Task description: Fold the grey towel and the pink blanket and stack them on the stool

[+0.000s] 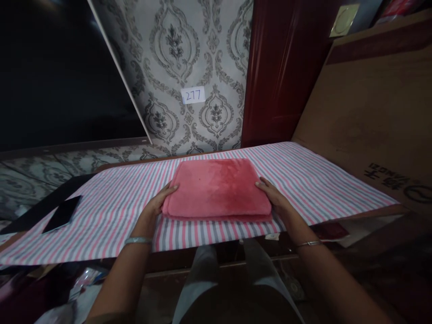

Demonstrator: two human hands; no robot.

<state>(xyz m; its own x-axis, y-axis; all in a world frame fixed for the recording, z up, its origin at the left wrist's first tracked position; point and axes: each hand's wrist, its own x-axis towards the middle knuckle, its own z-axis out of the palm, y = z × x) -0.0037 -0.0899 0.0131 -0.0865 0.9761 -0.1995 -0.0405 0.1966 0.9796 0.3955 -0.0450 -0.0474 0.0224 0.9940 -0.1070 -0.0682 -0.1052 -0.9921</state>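
Observation:
A pink plush towel (pixel 216 189), folded into a thick rectangle, lies flat on a striped cloth (pixel 111 193) that covers the table. My left hand (pixel 162 198) grips its left edge, thumb on top and fingers along the side and partly hidden under it. On the opposite edge, my right hand (pixel 270 192) holds the towel the same way, thumb over the upper surface. Darker red patches show on the right half of the pile. Several folded layers are visible along the near edge.
A black phone (pixel 63 214) lies at the left on the striped cloth. A large dark screen (pixel 67 76) stands behind it. At the right, a big cardboard box (pixel 374 103) borders the table. A paper marked 277 (pixel 193 95) is on the patterned wall.

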